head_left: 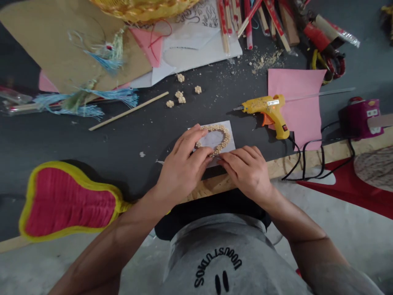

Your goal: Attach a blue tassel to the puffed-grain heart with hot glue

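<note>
Bead ring (226, 137) on white card (231, 137), near table edge | left hand (188, 160): thumb and fingers grasping ring's left part | right hand (246, 170): thumb and forefinger close together by ring's near edge, cannot tell if pinching anything | glue gun (267, 107) right, partly over pink paper (303, 119)

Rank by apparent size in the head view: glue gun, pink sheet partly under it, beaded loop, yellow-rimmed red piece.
1. Yellow-rimmed red piece
2. Pink sheet, partly covered
3. Glue gun
4. Beaded loop, partly under the left hand
</note>
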Demonstrator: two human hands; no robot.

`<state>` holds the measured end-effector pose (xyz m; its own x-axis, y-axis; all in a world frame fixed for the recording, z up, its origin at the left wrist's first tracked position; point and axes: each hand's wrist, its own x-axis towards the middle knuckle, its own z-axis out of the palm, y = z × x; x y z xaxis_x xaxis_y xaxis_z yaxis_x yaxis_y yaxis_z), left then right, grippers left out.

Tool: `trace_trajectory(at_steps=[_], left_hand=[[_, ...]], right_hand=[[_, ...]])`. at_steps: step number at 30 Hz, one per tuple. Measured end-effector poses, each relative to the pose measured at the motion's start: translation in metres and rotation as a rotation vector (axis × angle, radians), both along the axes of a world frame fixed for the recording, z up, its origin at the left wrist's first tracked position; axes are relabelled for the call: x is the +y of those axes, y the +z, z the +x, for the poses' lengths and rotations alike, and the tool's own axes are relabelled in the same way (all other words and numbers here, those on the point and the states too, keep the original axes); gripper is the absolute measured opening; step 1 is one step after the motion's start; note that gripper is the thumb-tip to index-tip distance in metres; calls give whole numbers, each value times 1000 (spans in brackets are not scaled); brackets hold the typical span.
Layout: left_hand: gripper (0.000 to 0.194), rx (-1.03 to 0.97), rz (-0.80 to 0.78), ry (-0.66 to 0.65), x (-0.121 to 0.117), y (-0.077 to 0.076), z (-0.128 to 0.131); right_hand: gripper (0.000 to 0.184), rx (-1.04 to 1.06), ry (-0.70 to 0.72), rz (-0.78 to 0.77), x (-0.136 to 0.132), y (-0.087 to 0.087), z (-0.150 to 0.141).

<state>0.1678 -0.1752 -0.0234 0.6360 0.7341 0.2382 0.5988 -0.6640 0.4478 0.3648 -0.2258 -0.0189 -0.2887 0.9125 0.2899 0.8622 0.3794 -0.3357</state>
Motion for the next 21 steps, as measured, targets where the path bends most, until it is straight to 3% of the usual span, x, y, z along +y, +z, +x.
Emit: trace_trajectory(at_steps=[8, 21], left_hand=[[10, -13, -2, 6, 0, 0, 0], [10, 4, -41, 17, 0, 2, 1]], right_hand=[[26, 11, -28, -26, -3, 0, 1], [16, -7, -54, -24, -3, -1, -2]])
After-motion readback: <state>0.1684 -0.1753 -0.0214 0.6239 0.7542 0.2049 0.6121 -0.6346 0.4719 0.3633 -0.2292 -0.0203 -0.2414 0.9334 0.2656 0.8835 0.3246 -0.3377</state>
